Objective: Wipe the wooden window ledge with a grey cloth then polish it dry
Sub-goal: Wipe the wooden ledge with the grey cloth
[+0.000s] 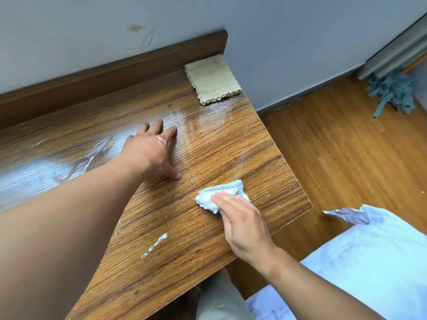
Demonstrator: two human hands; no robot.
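The wooden window ledge (231,144) runs from lower left to the right corner, with a wet sheen across its far part. My right hand (242,227) presses a crumpled pale grey cloth (219,192) flat onto the ledge near its right edge; the fingers cover the cloth's near half. My left hand (154,148) lies palm down on the ledge farther in, fingers spread, holding nothing. A white smear (154,245) marks the wood near the front edge, and fainter streaks (92,155) show to the left.
A folded beige cloth (212,79) lies at the ledge's far right corner by the dark wooden upstand (115,68). Below to the right are a wooden floor (346,146), a grey mop head (392,91) by the wall and pale blue fabric (381,262).
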